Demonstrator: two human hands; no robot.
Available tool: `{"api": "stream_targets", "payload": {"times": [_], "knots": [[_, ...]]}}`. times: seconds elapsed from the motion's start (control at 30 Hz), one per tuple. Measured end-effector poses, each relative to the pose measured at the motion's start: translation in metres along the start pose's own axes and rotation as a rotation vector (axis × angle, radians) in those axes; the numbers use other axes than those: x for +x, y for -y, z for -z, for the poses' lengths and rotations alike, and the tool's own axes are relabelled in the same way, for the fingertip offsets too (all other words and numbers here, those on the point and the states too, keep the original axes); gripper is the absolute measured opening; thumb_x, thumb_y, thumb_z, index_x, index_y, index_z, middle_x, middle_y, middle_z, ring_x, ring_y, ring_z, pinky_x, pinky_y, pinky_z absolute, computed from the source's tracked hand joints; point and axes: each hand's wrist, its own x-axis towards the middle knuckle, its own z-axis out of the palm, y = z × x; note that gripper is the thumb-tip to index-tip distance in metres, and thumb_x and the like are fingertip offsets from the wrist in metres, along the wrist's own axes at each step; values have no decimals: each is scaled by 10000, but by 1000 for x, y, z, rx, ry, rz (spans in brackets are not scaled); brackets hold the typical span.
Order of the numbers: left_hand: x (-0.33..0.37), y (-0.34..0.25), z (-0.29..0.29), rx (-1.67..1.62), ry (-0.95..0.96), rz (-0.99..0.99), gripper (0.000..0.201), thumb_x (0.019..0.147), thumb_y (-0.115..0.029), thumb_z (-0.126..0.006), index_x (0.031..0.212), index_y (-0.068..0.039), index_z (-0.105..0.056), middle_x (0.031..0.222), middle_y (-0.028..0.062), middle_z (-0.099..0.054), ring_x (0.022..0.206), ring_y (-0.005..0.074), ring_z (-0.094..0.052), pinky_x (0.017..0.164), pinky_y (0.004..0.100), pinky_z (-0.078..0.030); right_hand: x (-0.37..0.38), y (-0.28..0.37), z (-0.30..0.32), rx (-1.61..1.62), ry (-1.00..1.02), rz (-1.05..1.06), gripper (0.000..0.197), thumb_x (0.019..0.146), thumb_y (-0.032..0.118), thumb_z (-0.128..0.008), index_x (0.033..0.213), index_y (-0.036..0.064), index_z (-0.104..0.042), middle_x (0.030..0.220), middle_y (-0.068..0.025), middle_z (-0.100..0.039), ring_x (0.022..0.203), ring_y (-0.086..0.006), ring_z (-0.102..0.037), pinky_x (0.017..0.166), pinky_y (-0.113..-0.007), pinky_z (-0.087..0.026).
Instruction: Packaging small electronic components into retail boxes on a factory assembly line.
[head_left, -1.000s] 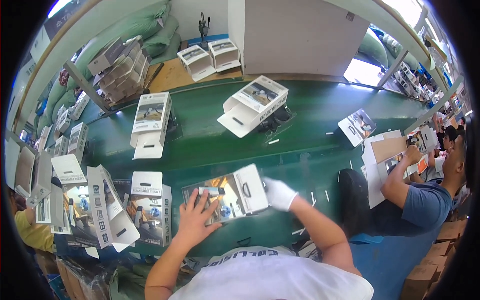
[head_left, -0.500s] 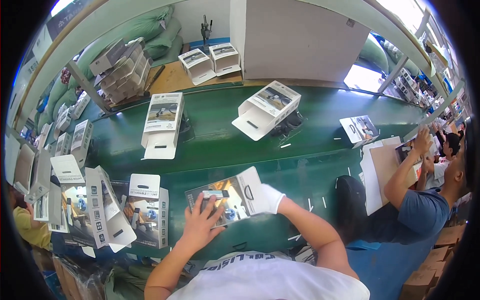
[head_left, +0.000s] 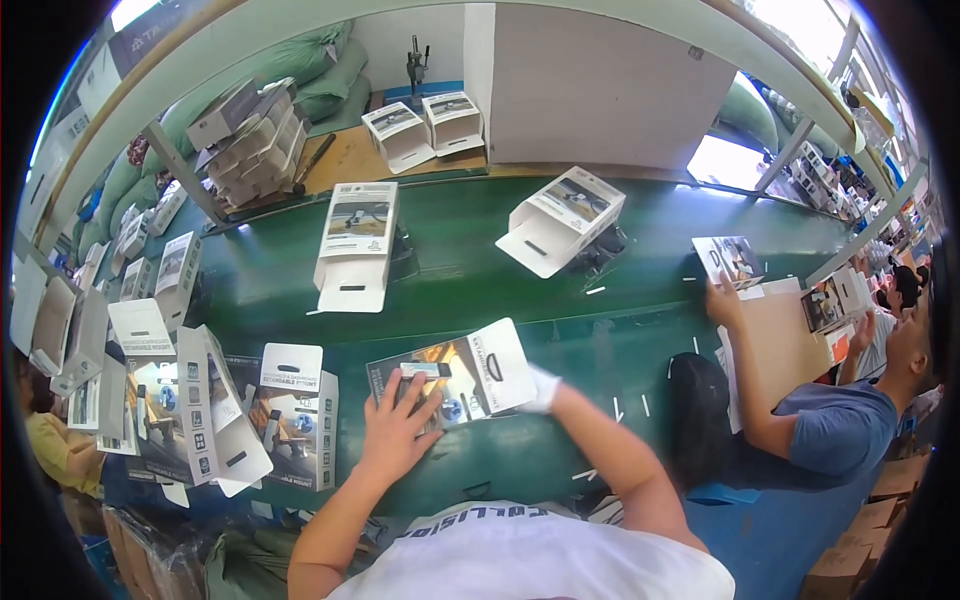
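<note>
A printed carton (head_left: 440, 376) lies in front of me on the green work surface, its white end flap (head_left: 503, 362) sticking out to the right. Bare and spread, the fingers of my left hand (head_left: 396, 428) rest flat on the carton's printed face. My right hand (head_left: 543, 390), in a white glove, is at the flap end; the flap covers its fingers, so their grip cannot be seen. To my left stand several similar cartons, among them one with its flap up (head_left: 292, 420) and one leaning and open-ended (head_left: 225, 420).
On the green belt (head_left: 450, 240) beyond lie two open cartons (head_left: 357, 235), (head_left: 572, 215) with dark parts beside them. At right a co-worker's hand (head_left: 725, 300) touches another carton (head_left: 728, 260). White strips (head_left: 617, 410) are scattered about. Stacked white cartons (head_left: 255, 150) stand at back left.
The cartons on the belt have shifted right. The co-worker's hand has come down to the carton at right. My hands and the carton between them have moved slightly; the left hand stays spread.
</note>
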Motion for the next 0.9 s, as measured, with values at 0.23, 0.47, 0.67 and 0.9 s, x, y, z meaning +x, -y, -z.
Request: {"api": "stream_targets", "payload": {"times": [0.23, 0.47, 0.67, 0.9], "knots": [[23, -44, -18, 15, -115, -189, 710, 837, -365, -859, 1481, -180, -625, 1713, 87, -426, 1590, 388, -331, 1148, 606, -339, -98, 167, -21, -288, -314, -330, 370, 965, 154, -751, 1189, -139, -718, 1043, -198, -769, 868, -230, -731, 744, -325, -598], [20, -43, -28, -460, -238, -37, 613, 876, -288, -828, 1422, -86, -640, 1650, 155, -477, 1479, 397, -472, 1157, 513, -415, -192, 194, 66, 270, -1158, 279, 305, 1021, 196, -710, 1170, -69, -734, 1035, -152, -762, 805, -236, -732, 713, -370, -601], [17, -66, -37, -559, -143, -73, 550, 901, -261, -803, 1389, -57, -650, 1615, 153, -503, 1371, 361, -574, 1108, 454, -475, -128, 163, 118, -916, -1336, -149, 409, 941, 179, -756, 1295, -14, -691, 1114, -180, -737, 917, -296, -707, 843, -383, -577], [15, -84, -20, -575, -125, -117, 526, 867, -177, -826, 1351, -32, -682, 1548, 168, -563, 1298, 321, -635, 1095, 428, -505, 25, 247, 91, -2123, -792, 138, 816, 735, 205, -831, 1451, -33, -520, 1411, -272, -560, 1227, -454, -566, 1089, -471, -460]]}}
